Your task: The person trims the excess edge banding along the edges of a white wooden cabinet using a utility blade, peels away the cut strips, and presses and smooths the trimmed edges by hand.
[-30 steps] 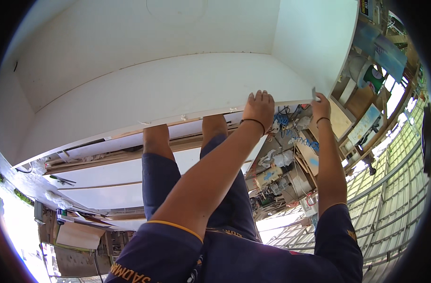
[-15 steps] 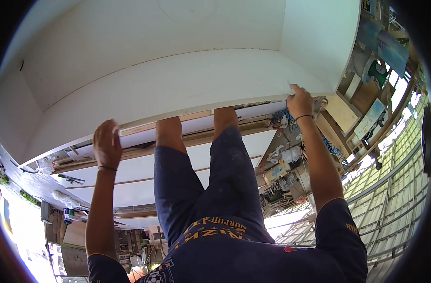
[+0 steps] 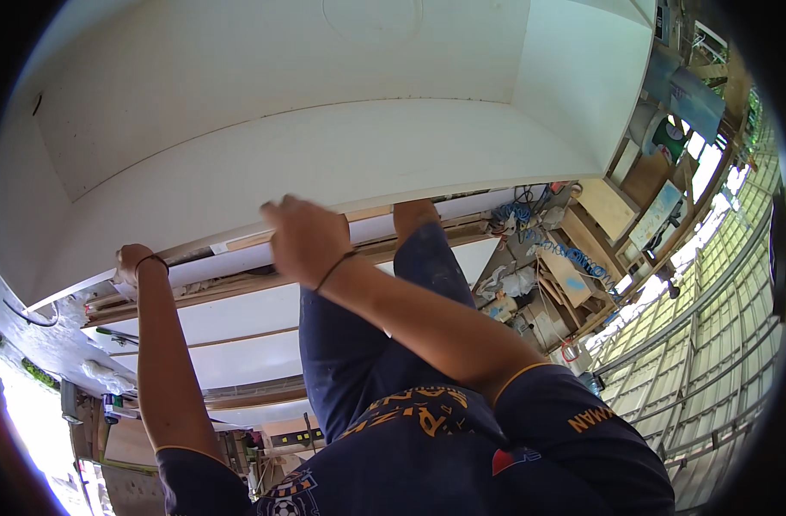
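Note:
A large white open-fronted cabinet [image 3: 393,146] fills the upper part of the head view, with its long near edge crossing in front of me. My left hand [image 3: 138,262] is curled round that edge close to its left end. Across my body reaches my right arm, and my right hand [image 3: 309,241] hovers near the middle of the same edge. Its fingers are bent in and slightly blurred; whatever may be inside them is hidden.
Below the cabinet lie white panels [image 3: 247,357] and wooden strips. Wooden boards [image 3: 608,206], a coiled blue hose [image 3: 513,215] and clutter are at the right. A corrugated sheet wall [image 3: 711,361] stands beyond.
My right hand has swept left from the right end of the edge to its middle. My left hand has shifted left and down onto the edge.

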### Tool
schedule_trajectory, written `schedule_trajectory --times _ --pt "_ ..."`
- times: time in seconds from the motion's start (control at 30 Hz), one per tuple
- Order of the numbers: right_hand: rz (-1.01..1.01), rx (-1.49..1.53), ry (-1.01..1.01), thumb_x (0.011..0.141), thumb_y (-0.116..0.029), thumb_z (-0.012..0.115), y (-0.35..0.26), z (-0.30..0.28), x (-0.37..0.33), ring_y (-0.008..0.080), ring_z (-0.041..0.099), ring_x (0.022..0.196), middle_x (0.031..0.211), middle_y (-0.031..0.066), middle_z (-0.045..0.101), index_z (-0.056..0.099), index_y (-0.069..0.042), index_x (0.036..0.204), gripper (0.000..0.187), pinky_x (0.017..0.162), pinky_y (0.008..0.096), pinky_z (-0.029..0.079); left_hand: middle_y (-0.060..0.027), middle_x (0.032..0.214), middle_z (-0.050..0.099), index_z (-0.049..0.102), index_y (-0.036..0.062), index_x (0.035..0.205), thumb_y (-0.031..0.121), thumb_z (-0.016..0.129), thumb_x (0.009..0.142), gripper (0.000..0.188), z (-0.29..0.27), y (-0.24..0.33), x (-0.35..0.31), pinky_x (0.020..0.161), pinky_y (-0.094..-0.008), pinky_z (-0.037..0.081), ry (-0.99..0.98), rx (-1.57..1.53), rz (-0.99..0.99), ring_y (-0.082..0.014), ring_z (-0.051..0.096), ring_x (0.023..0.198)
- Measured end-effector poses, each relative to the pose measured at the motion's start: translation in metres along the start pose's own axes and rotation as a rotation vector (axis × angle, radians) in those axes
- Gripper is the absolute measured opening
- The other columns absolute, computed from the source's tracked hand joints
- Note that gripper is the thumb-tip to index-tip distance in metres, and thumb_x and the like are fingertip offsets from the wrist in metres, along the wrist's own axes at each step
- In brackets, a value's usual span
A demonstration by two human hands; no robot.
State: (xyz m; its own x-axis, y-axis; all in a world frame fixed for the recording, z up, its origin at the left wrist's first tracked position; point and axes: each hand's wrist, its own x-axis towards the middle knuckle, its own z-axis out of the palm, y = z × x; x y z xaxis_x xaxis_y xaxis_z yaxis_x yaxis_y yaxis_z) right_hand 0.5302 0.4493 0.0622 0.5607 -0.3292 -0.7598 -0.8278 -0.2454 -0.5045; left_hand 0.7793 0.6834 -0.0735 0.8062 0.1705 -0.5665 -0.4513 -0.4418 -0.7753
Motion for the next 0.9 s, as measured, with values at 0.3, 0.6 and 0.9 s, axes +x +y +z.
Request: schedule_trajectory --times 0.3,0.6,0.9 --pt "0.7 -0.726 0.296 0.077 -0.009 0.056 0.302 -0.181 -0.088 0.0331 0.062 0.087 0.094 0.0144 0.064 0.061 -0.014 0.106 0.03 0.077 0.042 0.05 -0.0051 0.118 0.057 0.058 0.0135 0.117 0.019 0.04 0.093 0.03 -0.011 -0.001 -0.002 0.084 -0.0425 0.045 -0.055 -0.101 -0.086 -0.021 0.058 0.106" --pt "0.297 -0.43 0.339 0.072 -0.009 0.058 0.154 -0.053 -0.042 0.0348 0.06 0.08 0.084 0.0174 0.06 0.06 -0.006 0.102 0.03 0.067 0.0456 0.05 -0.0047 0.116 0.059 0.059 0.0127 0.115 0.019 0.04 0.093 0.03 -0.022 -0.001 -0.009 0.085 -0.0393 0.042 -0.08 -0.098 -0.069 -0.0201 0.06 0.102" --pt "0.088 -0.059 0.218 0.073 -0.006 0.053 0.054 -0.033 0.011 0.0343 0.06 0.09 0.096 0.0192 0.063 0.063 -0.004 0.101 0.031 0.082 0.0424 0.048 -0.0069 0.116 0.058 0.059 0.0113 0.115 0.02 0.045 0.092 0.028 -0.027 -0.002 -0.019 0.083 -0.0391 0.043 -0.105 -0.082 -0.056 -0.0193 0.06 0.102"
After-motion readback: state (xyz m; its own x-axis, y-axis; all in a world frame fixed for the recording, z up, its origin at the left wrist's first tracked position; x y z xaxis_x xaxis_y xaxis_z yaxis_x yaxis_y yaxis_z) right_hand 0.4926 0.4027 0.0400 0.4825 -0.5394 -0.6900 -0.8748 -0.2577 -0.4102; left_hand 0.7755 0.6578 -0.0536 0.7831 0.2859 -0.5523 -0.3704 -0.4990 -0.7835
